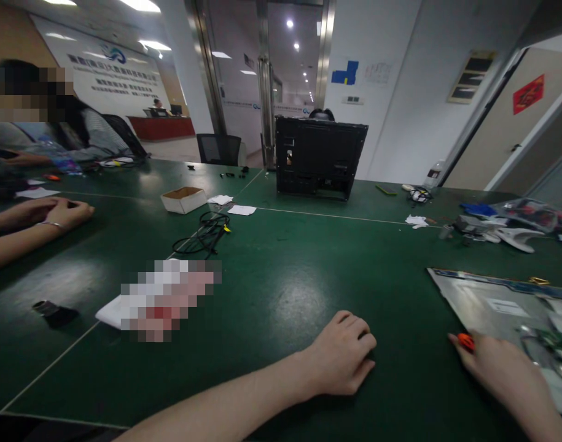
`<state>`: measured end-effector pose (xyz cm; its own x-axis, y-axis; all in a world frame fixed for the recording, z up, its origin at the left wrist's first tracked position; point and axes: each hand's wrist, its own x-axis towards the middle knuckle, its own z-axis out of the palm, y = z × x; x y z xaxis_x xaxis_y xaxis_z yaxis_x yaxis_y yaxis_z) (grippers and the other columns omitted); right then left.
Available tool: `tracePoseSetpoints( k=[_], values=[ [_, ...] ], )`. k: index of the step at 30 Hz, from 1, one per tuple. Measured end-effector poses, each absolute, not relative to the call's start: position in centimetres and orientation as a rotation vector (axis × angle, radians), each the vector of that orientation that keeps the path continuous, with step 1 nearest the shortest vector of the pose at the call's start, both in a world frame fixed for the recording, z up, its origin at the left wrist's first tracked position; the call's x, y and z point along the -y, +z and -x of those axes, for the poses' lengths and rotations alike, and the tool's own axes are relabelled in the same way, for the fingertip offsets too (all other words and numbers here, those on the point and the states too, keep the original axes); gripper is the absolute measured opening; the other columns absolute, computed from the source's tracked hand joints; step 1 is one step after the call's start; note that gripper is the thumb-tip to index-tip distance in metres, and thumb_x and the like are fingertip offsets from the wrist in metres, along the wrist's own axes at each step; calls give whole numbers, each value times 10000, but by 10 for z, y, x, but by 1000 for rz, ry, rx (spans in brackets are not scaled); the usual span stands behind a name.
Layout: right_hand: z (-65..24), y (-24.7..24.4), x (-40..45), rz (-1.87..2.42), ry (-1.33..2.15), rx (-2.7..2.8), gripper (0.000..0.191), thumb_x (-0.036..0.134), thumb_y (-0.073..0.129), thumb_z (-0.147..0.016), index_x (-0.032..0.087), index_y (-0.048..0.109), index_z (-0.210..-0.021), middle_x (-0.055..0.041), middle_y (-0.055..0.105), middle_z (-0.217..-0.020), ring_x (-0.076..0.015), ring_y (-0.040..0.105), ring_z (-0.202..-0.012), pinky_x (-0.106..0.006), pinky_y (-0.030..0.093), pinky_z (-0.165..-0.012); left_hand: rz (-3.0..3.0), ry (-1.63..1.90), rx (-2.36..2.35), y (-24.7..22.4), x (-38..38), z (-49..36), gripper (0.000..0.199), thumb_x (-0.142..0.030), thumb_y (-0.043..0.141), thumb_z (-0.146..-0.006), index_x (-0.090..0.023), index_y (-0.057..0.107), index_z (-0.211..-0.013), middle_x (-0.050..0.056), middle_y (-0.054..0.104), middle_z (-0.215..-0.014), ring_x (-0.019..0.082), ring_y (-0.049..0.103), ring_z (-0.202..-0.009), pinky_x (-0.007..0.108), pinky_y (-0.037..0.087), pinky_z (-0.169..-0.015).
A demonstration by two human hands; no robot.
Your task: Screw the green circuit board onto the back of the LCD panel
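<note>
My left hand (343, 355) rests on the green table (271, 288) near its front, with the fingers curled and nothing visible in them. At the right, my right hand (502, 371) is closed around an orange-handled tool (465, 342). That hand lies at the left edge of a flat metallic panel (474, 298), which has a blue strip along its far edge and green circuit boards. The rest of the tool is hidden by my fingers.
A black monitor-like casing (320, 156) stands at the back. Left of centre are a black cable (204, 236), an open box (183, 200) and a blurred packet (165, 301). Another person's hands (64, 212) rest at the left. Plastic bags and parts (483, 227) lie at back right.
</note>
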<state>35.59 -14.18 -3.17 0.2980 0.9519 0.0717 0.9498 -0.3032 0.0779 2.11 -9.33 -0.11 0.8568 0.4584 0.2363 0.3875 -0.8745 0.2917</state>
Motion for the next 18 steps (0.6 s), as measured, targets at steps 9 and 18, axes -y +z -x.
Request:
tracePoseSetpoints(
  k=[9, 18],
  values=[
    [-136, -31, 181, -2019, -217, -2497, 549, 344, 500, -883, 82, 489, -1365, -271, 535, -1358, -313, 732, -799, -375, 572, -621, -2578, 618, -998, 8, 66, -13, 354, -253, 446, -964, -115, 497, -1287, 121, 566, -1313, 211, 508, -1220, 345, 404, -1061],
    [-12, -24, 188, -1602, -639, -2745, 855, 395, 760, -702, 24, 444, -1404, -317, 539, -1328, -311, 702, -643, -392, 539, -451, -2678, 487, -1065, -15, 47, 25, 356, -271, 382, -981, -123, 504, -1282, 165, 539, -1354, 279, 464, -1297, 455, 356, -1103]
  ],
)
